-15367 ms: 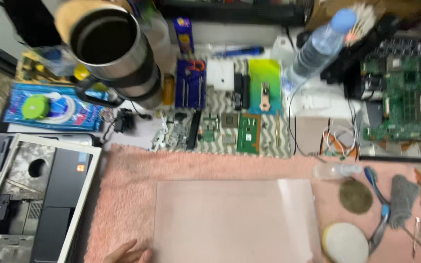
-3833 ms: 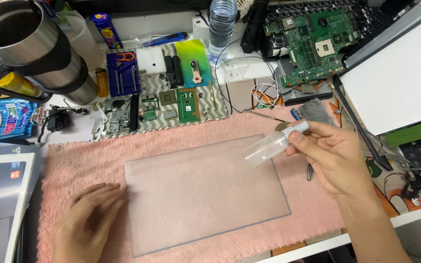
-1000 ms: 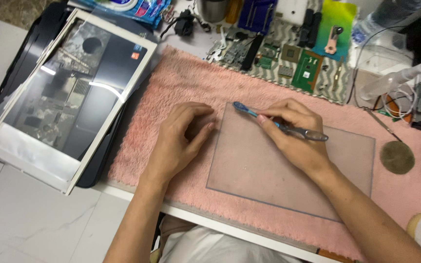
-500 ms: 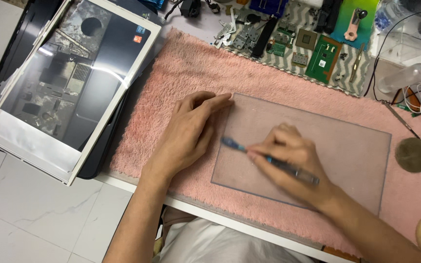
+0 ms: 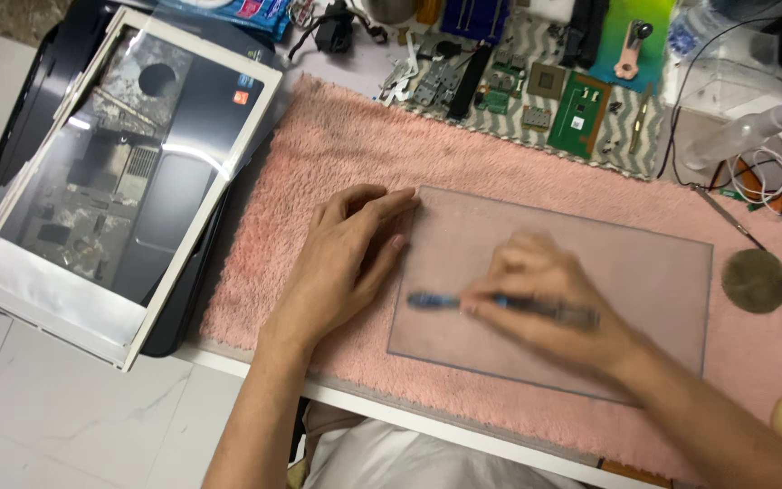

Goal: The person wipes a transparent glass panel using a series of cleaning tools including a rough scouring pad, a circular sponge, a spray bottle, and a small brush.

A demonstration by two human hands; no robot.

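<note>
since half a second ago, right hand (image 5: 545, 303) has slid the blue tool (image 5: 436, 300) leftward, fingers closed around it. left hand (image 5: 346, 263) lies open, pressing the clear sheet (image 5: 626, 272) on the pink towel (image 5: 337, 154).

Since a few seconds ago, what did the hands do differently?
The right hand let go of the clear spray bottle and took up a blue-tipped tool, sliding it leftward across the clear sheet. The left hand stays pressing the sheet's left edge on the pink towel.
</note>
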